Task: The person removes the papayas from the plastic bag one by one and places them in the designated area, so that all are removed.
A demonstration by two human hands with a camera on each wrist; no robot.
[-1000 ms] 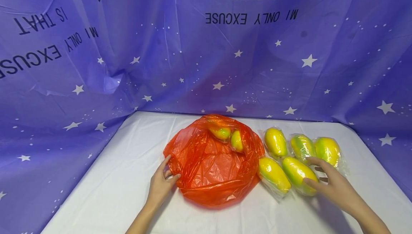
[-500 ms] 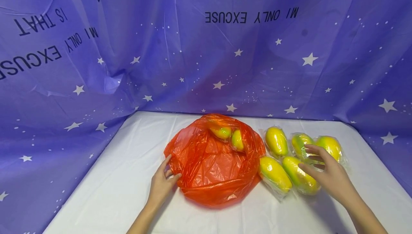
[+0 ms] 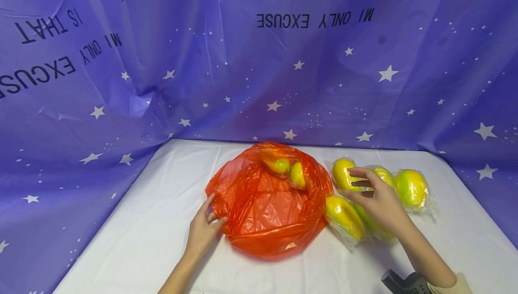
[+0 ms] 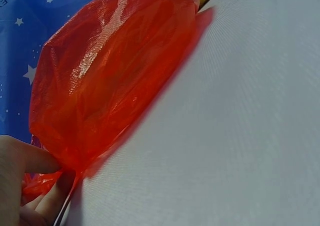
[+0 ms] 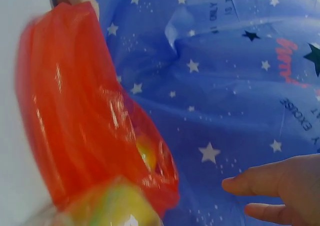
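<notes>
A red plastic bag (image 3: 275, 240) lies with its mouth spread wide. Two yellow-green mangoes (image 3: 279, 164) show inside it near the back. My left hand (image 3: 205, 231) pinches the bag's left rim between thumb and fingers; the left wrist view shows the gathered plastic (image 4: 75, 156) there. My right hand (image 3: 380, 202) hovers above the wrapped mangoes right of the bag, fingers spread and holding nothing. It partly covers the back-left mango (image 3: 341, 172), the back-middle mango (image 3: 384, 175) and the front-right mango (image 3: 374, 226). The front-left mango (image 3: 345, 216) touches or nearly touches the bag.
Another wrapped mango (image 3: 412, 189) lies farthest right. A white cloth (image 3: 137, 231) covers the table. A purple-blue star-printed curtain (image 3: 243, 82) hangs behind and along the sides. A dark device (image 3: 406, 282) sits at my right wrist.
My right hand has moved left and back, from the front-right mango across the back-middle one toward the back-left mango. The left hand, bag and mangoes have stayed in place.
</notes>
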